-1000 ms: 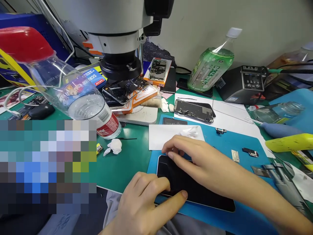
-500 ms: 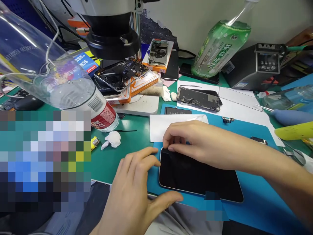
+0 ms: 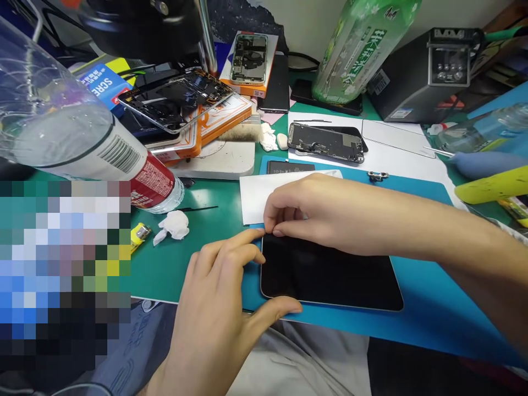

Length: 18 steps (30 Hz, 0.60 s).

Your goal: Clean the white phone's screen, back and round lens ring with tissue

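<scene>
While the left hand [image 3: 225, 308] braces the near left corner of the black phone [image 3: 330, 272], its thumb lies along the near edge and its pointer finger touches the far left corner, so the hand is spread wide around that end. The right hand [image 3: 313, 212] reaches across from the right, and its fingertips [image 3: 275, 230] are pinched together right at the phone's far left corner, as if gripping something very thin; what they pinch is too small to tell. A second ago the right fingers lay flatter over the top of the screen, and the left hand sat more on the glass; now both have gathered at that one corner, so the fine work looks to be going on there. The phone lies flat, screen up, on the blue mat [image 3: 416, 324], close to the near edge of the desk. Just behind the hands lies a white sheet of paper [image 3: 253, 198]. Farther back is an opened phone [image 3: 324, 143] with its insides showing. To the left are a crumpled tissue [image 3: 173, 225], a small yellow lighter [image 3: 138, 235] and a tipped water bottle [image 3: 82, 143]. A green bottle [image 3: 363, 44] leans at the back.
</scene>
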Available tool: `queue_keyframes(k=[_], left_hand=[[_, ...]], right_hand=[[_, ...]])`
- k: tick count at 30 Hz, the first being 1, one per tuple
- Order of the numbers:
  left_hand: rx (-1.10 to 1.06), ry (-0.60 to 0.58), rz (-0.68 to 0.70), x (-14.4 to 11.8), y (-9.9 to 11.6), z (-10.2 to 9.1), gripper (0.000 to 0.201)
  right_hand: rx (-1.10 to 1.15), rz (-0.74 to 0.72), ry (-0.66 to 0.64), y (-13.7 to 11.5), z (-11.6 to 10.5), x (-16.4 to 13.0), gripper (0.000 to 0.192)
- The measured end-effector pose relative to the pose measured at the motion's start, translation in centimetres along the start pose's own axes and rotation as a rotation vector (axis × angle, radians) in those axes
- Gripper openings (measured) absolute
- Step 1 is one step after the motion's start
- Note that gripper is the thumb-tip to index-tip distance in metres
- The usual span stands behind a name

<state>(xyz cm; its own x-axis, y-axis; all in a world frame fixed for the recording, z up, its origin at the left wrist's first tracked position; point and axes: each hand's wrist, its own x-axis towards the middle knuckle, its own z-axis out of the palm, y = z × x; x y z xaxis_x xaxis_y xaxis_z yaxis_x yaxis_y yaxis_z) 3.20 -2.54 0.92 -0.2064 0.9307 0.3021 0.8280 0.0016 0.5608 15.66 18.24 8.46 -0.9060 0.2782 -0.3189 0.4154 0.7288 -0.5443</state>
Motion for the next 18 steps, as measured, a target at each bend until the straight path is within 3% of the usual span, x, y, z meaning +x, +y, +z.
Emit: queue_keyframes(k=[12,18], left_hand=[[0.044,0.024,0.065,0.2,-0.1,-0.1,0.048],[0.053,0.011,0.045,0.0,-0.1,0.0,0.052]], right_hand=[[-0.105,0.075,-0.061,-0.5,-0.3,1.1,0.012],[-0.188,0.09,-0.049,0.6,0.2,1.5,0.008]])
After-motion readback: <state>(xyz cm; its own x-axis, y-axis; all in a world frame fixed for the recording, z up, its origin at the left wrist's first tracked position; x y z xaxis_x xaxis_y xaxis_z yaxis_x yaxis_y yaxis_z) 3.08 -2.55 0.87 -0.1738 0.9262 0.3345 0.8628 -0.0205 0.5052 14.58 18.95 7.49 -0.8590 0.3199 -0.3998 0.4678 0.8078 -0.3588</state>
